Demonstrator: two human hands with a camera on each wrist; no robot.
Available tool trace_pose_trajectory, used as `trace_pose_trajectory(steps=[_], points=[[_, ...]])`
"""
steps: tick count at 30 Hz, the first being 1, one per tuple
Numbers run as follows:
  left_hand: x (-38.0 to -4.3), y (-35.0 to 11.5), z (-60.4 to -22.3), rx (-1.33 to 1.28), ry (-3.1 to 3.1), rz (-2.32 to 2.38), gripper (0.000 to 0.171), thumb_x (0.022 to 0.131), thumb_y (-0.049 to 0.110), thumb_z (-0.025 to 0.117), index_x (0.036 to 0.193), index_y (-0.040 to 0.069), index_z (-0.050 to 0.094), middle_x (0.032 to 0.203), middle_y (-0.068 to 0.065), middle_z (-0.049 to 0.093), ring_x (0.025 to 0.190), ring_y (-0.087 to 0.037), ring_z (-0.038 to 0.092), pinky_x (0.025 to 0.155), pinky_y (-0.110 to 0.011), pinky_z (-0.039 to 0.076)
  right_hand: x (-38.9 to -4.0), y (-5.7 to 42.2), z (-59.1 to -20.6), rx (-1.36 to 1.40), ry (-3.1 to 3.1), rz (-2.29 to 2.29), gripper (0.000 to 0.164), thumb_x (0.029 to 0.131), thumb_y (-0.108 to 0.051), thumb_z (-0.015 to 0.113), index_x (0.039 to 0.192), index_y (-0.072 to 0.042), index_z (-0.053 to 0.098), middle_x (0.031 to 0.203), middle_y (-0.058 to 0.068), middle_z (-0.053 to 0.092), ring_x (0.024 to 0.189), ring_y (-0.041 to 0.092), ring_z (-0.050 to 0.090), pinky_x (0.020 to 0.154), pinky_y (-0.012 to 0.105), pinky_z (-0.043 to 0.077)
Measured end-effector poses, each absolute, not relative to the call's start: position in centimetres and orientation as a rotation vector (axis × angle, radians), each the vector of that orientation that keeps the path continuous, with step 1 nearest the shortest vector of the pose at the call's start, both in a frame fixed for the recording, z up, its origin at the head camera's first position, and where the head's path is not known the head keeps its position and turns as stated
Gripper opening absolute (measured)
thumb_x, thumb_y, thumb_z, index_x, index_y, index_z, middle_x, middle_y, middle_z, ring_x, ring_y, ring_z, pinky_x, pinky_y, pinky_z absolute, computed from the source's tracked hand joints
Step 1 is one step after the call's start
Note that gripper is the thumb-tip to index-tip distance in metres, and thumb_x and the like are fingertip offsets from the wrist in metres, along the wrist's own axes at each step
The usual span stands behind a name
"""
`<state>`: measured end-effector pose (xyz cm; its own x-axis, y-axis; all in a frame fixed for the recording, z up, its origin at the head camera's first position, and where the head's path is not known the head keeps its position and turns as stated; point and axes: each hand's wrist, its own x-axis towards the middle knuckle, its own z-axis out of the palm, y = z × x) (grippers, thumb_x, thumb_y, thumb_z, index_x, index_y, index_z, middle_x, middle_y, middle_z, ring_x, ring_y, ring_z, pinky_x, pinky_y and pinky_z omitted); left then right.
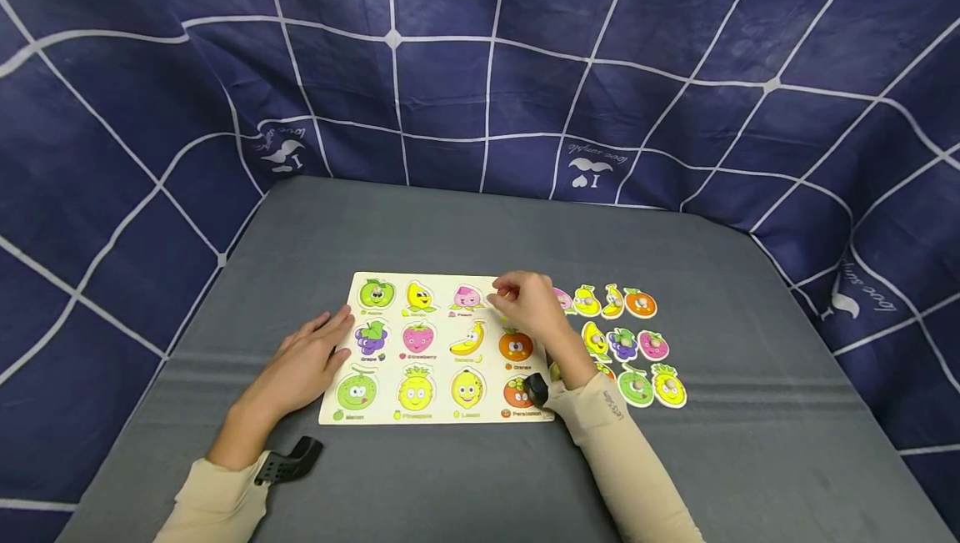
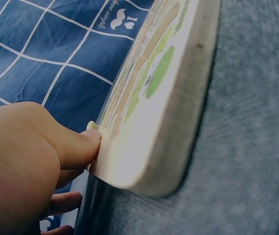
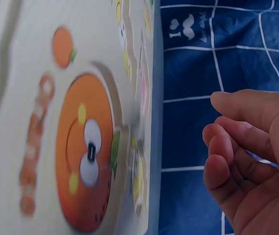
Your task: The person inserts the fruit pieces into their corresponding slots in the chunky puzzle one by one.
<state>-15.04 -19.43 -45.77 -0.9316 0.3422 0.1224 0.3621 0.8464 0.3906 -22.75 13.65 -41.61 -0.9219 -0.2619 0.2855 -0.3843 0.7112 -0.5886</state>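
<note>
A pale puzzle board (image 1: 442, 393) with rows of smiling fruit pictures lies on the grey surface. My left hand (image 1: 303, 364) rests at its left edge with the fingers extended; in the left wrist view the thumb (image 2: 83, 142) touches the edge near a corner. Over the board's upper right part is my right hand (image 1: 532, 305), its fingers loosely bent. The right wrist view shows a gap between thumb and fingers (image 3: 217, 169), with nothing in it. Below that hand is the orange picture (image 1: 516, 346). The board's top right picture is mostly hidden behind the hand.
Right of the board lie several loose fruit pieces in rows, among them a banana (image 1: 613, 302), an orange (image 1: 641, 304), grapes (image 1: 623, 344) and a pineapple (image 1: 669, 386). My right forearm hides some. A blue curtain (image 1: 442, 88) with white lines surrounds the grey surface.
</note>
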Motion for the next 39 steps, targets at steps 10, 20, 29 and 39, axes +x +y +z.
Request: trace_pose_trajectory(steps=[10,20,29,39], points=[[-15.0,-19.5,-45.9,-0.565,-2.963,-0.652,0.050,0.089,0.012,0.058,0.134,-0.004,0.043,0.142,-0.018,0.034,0.126,-0.045,0.030,0.093,-0.063,0.024,-21.9,15.3,-41.6,0.505,-2.742,0.957,0.012,0.078,-0.016,0.072,0.084,-0.006,0.071,0.068,-0.005,0.059,0.057,0.009,0.049,0.052,0.024,0.042],[-15.1,-19.6,-45.8,-0.582,-2.960,-0.659,0.050,0.089,0.012,0.057,0.134,-0.004,0.042,0.143,-0.019,0.033,0.126,-0.045,0.030,0.093,-0.063,0.024,-20.9,17.3,-41.8,0.530,-2.689,0.953,0.012,0.076,-0.011,0.073,0.084,-0.001,0.071,0.067,-0.002,0.059,0.058,0.009,0.052,0.054,0.024,0.045],[-14.9,-19.6,-45.9,-0.572,-2.962,-0.665,0.051,0.089,0.012,0.058,0.135,-0.004,0.042,0.143,-0.019,0.034,0.126,-0.046,0.030,0.094,-0.063,0.023,-20.1,19.4,-42.3,0.478,-2.719,0.886,0.014,0.077,-0.016,0.073,0.083,-0.004,0.070,0.066,-0.003,0.057,0.056,0.009,0.048,0.051,0.025,0.041],[-14.8,-19.5,-45.7,-0.570,-2.962,-0.662,0.050,0.089,0.011,0.058,0.134,-0.004,0.042,0.142,-0.019,0.034,0.126,-0.046,0.030,0.094,-0.063,0.022,-18.8,22.0,-42.9,0.422,-2.711,0.910,0.016,0.076,-0.014,0.075,0.085,-0.003,0.071,0.065,-0.005,0.058,0.056,0.008,0.049,0.049,0.023,0.041]])
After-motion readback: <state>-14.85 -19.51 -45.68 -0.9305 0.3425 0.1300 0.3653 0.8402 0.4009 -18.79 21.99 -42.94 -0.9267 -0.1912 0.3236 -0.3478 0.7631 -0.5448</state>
